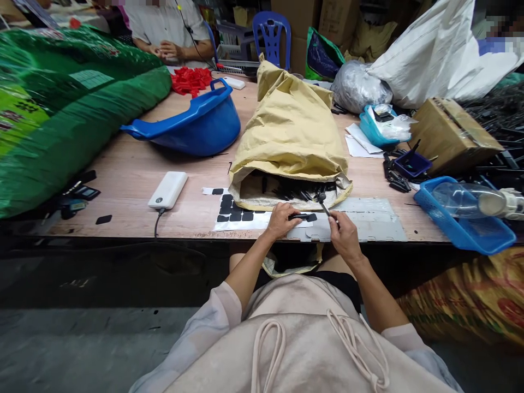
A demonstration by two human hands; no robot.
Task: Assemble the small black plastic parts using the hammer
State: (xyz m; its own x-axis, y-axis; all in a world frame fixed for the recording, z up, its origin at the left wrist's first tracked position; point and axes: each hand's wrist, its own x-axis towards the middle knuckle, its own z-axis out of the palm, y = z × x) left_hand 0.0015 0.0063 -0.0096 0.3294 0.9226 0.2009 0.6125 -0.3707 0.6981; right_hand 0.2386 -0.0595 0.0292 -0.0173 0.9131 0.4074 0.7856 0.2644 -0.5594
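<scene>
My left hand (pixel 280 219) is closed on a small flat black part (pixel 301 216) at the table's near edge, beside a white sheet of black square pads (pixel 233 213). My right hand (pixel 341 232) pinches a thin black rod with a round head (pixel 322 201), held tilted above a grey metal plate (pixel 368 221). Just beyond both hands lies a tan paper sack (pixel 290 131) on its side, its open mouth showing several black parts inside.
A blue basin (pixel 196 123) and a white power bank (pixel 167 189) lie to the left, near a big green sack (pixel 61 120). On the right sit a blue tray (pixel 466 229) with a clear bottle, a cardboard box (pixel 450 134) and black parts. Another person (pixel 167 27) sits across by red pieces (pixel 190 80).
</scene>
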